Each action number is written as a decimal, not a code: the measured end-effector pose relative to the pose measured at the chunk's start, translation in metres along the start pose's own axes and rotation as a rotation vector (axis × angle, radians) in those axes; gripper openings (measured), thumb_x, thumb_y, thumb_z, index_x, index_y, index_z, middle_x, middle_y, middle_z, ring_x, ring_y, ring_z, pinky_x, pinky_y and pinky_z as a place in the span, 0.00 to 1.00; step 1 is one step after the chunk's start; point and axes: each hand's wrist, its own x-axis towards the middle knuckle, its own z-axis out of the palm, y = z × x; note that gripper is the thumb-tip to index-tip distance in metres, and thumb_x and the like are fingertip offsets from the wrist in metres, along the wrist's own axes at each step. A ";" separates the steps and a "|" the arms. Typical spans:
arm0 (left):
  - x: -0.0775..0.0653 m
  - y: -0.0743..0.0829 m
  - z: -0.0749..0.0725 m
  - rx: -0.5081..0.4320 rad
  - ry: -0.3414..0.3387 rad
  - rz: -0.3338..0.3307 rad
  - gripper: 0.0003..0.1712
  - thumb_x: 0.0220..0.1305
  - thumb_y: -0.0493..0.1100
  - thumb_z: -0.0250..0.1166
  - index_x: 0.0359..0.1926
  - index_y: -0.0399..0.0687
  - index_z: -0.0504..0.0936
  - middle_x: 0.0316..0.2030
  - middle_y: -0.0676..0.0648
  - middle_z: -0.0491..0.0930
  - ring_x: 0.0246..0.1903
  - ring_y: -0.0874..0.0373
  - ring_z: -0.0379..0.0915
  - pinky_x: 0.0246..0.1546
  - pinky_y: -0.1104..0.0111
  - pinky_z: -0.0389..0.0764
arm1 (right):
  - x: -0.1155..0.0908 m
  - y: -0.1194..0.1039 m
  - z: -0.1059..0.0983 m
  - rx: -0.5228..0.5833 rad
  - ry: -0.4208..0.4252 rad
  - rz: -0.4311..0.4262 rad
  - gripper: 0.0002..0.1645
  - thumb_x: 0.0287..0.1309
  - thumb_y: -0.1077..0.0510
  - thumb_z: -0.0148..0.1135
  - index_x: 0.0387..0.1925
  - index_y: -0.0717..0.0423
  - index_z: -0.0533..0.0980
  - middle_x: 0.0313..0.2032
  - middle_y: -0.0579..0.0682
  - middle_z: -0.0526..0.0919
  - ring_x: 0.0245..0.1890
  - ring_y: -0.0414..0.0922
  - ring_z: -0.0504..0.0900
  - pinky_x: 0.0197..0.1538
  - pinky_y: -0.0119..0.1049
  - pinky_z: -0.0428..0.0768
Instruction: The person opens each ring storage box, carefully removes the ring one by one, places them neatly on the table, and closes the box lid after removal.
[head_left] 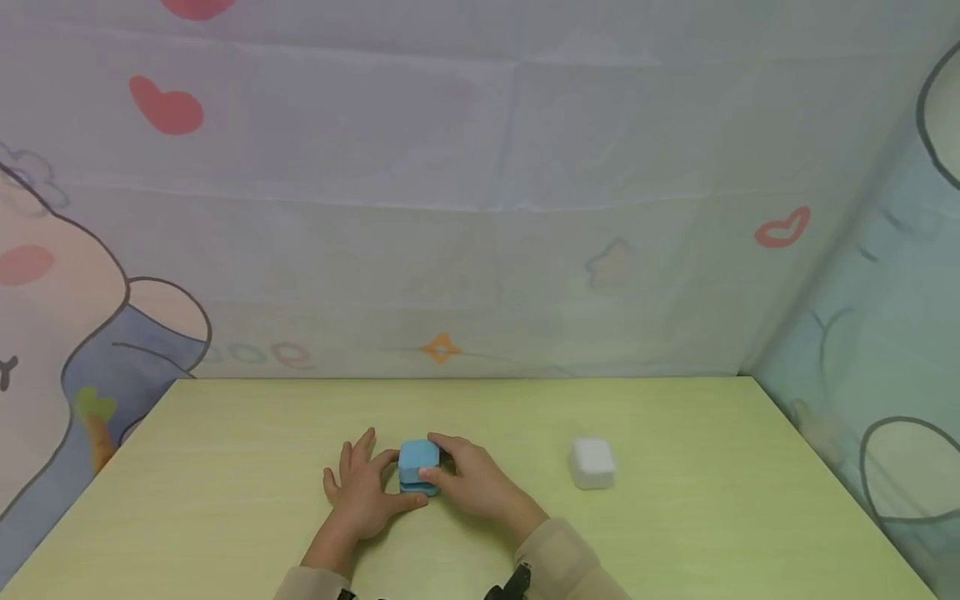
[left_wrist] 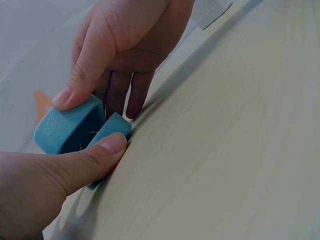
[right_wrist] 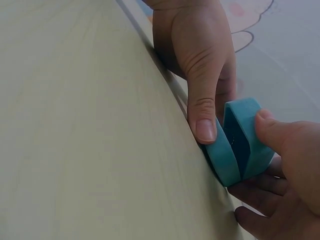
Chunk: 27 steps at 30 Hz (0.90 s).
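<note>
A small blue ring box [head_left: 418, 458] with rounded corners stands on the table between both hands. Its lid [right_wrist: 254, 135] is tilted up from the base [right_wrist: 223, 159], leaving a dark gap between the two. My left hand [head_left: 363, 498] grips the base, its thumb pressed along the near side and its other fingers spread out behind. My right hand [head_left: 480, 482] pinches the lid, with the thumb at its front edge and fingers at the back. In the left wrist view the box's dark inside [left_wrist: 82, 131] shows in part.
A white, rounded box [head_left: 592, 463] sits on the table to the right of the hands. The pale yellow-green table [head_left: 675, 533] ends at a printed cloth backdrop [head_left: 480, 275], and more cloth hangs along the right side.
</note>
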 end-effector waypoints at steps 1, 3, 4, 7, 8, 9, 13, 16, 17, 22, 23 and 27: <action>0.000 0.000 0.000 0.001 -0.002 -0.001 0.45 0.42 0.63 0.73 0.59 0.44 0.74 0.73 0.34 0.40 0.69 0.28 0.23 0.58 0.29 0.27 | 0.000 0.000 0.000 0.001 0.000 -0.001 0.37 0.66 0.43 0.52 0.67 0.63 0.60 0.59 0.57 0.74 0.57 0.49 0.75 0.56 0.42 0.76; -0.001 -0.001 0.000 0.000 -0.005 -0.004 0.46 0.42 0.63 0.73 0.59 0.43 0.73 0.73 0.34 0.40 0.69 0.28 0.23 0.58 0.29 0.27 | 0.001 0.001 0.001 0.000 0.000 -0.006 0.37 0.66 0.43 0.52 0.67 0.63 0.61 0.58 0.56 0.75 0.57 0.49 0.75 0.56 0.42 0.76; -0.001 -0.001 0.000 0.001 -0.007 -0.005 0.46 0.42 0.63 0.73 0.59 0.43 0.73 0.73 0.34 0.40 0.69 0.28 0.23 0.58 0.29 0.27 | 0.001 0.001 0.001 0.001 0.001 -0.006 0.37 0.66 0.44 0.52 0.67 0.63 0.61 0.58 0.56 0.75 0.56 0.49 0.76 0.56 0.42 0.76; -0.001 0.000 -0.001 0.003 -0.007 -0.004 0.46 0.42 0.63 0.73 0.59 0.43 0.73 0.73 0.34 0.40 0.69 0.28 0.23 0.58 0.29 0.27 | 0.001 0.001 0.001 0.004 0.000 -0.001 0.37 0.66 0.44 0.52 0.67 0.63 0.61 0.58 0.57 0.75 0.57 0.49 0.76 0.56 0.42 0.76; 0.000 0.000 -0.001 0.003 -0.007 -0.003 0.46 0.42 0.63 0.73 0.59 0.43 0.73 0.73 0.34 0.40 0.69 0.28 0.23 0.58 0.29 0.27 | 0.000 0.001 0.001 0.006 0.000 0.001 0.37 0.66 0.44 0.52 0.67 0.63 0.61 0.59 0.57 0.75 0.57 0.49 0.75 0.56 0.42 0.76; 0.000 0.000 -0.001 0.003 -0.008 -0.001 0.46 0.42 0.63 0.73 0.59 0.43 0.73 0.73 0.34 0.39 0.69 0.28 0.23 0.58 0.29 0.27 | 0.000 0.000 0.000 0.006 0.001 0.003 0.37 0.66 0.44 0.52 0.67 0.63 0.61 0.59 0.57 0.74 0.57 0.49 0.75 0.56 0.42 0.76; 0.000 0.000 -0.002 0.004 -0.013 0.000 0.46 0.43 0.63 0.73 0.60 0.42 0.73 0.73 0.34 0.39 0.69 0.28 0.23 0.58 0.29 0.26 | 0.001 0.000 0.000 0.011 0.000 0.010 0.37 0.66 0.43 0.52 0.67 0.62 0.60 0.60 0.57 0.73 0.59 0.50 0.74 0.57 0.43 0.76; 0.000 -0.001 -0.004 0.009 -0.016 0.000 0.47 0.42 0.63 0.73 0.60 0.42 0.72 0.73 0.34 0.39 0.69 0.28 0.23 0.58 0.29 0.26 | 0.002 -0.001 0.001 0.013 0.000 0.016 0.37 0.66 0.43 0.52 0.68 0.62 0.60 0.61 0.57 0.73 0.60 0.50 0.74 0.58 0.44 0.75; 0.000 -0.001 -0.004 0.010 -0.016 -0.001 0.47 0.42 0.63 0.73 0.60 0.42 0.72 0.73 0.34 0.39 0.69 0.28 0.23 0.58 0.29 0.26 | 0.002 -0.001 0.002 0.014 0.001 0.017 0.37 0.66 0.43 0.52 0.67 0.62 0.61 0.61 0.57 0.73 0.60 0.50 0.73 0.58 0.44 0.75; -0.002 -0.003 -0.006 0.012 -0.014 -0.006 0.48 0.42 0.64 0.73 0.60 0.42 0.72 0.72 0.33 0.39 0.69 0.27 0.23 0.57 0.28 0.27 | 0.004 -0.003 0.005 0.007 0.005 0.019 0.37 0.65 0.43 0.52 0.67 0.62 0.61 0.62 0.58 0.72 0.61 0.51 0.72 0.59 0.44 0.75; -0.003 -0.003 -0.006 0.011 -0.013 -0.008 0.48 0.42 0.64 0.73 0.60 0.42 0.72 0.72 0.33 0.39 0.69 0.27 0.23 0.57 0.28 0.27 | 0.004 -0.004 0.005 0.003 0.005 0.016 0.37 0.65 0.43 0.52 0.67 0.62 0.61 0.62 0.58 0.72 0.61 0.51 0.73 0.59 0.44 0.75; -0.004 -0.005 -0.007 0.011 -0.009 -0.011 0.47 0.42 0.64 0.73 0.60 0.42 0.73 0.72 0.33 0.39 0.69 0.28 0.23 0.57 0.28 0.27 | 0.004 -0.005 0.006 -0.004 0.002 0.011 0.37 0.65 0.44 0.53 0.67 0.62 0.61 0.61 0.58 0.73 0.60 0.51 0.74 0.58 0.43 0.75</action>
